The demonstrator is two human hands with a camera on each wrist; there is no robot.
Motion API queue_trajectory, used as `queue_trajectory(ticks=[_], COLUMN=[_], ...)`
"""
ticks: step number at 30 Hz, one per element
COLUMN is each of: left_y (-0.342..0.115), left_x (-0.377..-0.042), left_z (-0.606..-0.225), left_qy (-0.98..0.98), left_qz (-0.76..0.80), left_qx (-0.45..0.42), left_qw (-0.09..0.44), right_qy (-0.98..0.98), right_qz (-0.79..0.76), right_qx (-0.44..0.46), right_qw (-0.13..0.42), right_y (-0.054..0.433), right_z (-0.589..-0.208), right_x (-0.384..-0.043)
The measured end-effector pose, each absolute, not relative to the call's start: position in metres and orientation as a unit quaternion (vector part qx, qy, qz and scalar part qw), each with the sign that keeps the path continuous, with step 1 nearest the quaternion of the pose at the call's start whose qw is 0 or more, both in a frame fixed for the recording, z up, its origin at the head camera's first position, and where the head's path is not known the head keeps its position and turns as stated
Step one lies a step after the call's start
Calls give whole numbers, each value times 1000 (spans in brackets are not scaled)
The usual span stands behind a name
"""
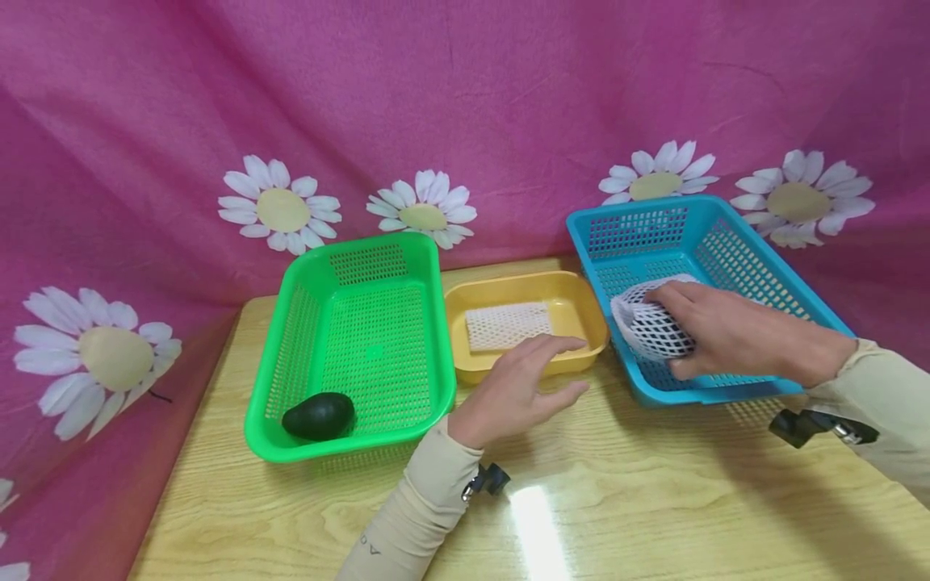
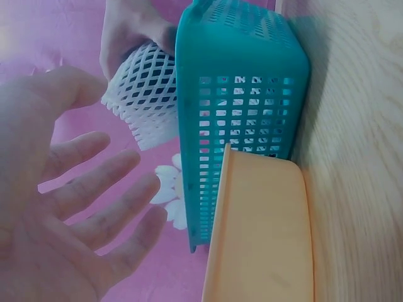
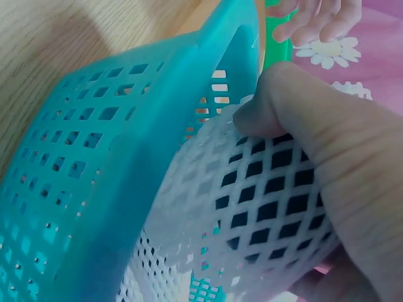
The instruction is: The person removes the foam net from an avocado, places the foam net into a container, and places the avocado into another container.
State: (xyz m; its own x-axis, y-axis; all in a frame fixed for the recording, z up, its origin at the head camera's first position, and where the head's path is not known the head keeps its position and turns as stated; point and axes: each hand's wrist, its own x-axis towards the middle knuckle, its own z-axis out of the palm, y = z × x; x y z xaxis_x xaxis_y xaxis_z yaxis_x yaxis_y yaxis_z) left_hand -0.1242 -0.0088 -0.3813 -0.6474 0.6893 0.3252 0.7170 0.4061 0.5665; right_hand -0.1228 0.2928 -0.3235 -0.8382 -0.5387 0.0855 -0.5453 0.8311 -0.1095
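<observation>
In the head view my right hand (image 1: 741, 335) grips a dark fruit wrapped in a white foam net (image 1: 654, 323), held over the left part of the blue basket (image 1: 756, 262). Through the mesh the fruit shows black; in the right wrist view my thumb presses on the net (image 3: 271, 207). My left hand (image 1: 519, 391) hovers at the front of the yellow tray (image 1: 465, 367), fingers spread and holding nothing. An empty foam net (image 1: 508, 325) lies flat in that tray. One bare dark avocado (image 1: 318, 416) sits in the front left corner of the green basket (image 1: 443, 347).
The baskets and tray stand side by side on a wooden table (image 1: 625, 500), against a pink flowered cloth (image 1: 508, 121). More white netting (image 3: 160, 267) shows low inside the blue basket; whether it is a separate piece I cannot tell.
</observation>
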Motion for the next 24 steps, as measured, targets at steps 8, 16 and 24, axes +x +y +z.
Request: queue_trajectory(ticks=[8, 16, 24], left_y=[-13, -20, -29], left_x=[-123, -122, -120], left_z=[-379, -380, -379], left_qy=[-835, -832, -831], left_qz=[-354, -358, -360], left_qx=[-420, -422, -419], left_qw=[21, 34, 60], right_qy=[-954, -955, -943], right_qz=[72, 70, 53], right_qx=[290, 287, 322], right_qw=[39, 37, 63], right_y=[286, 269, 256], right_z=[-319, -313, -312], right_x=[-120, -115, -110])
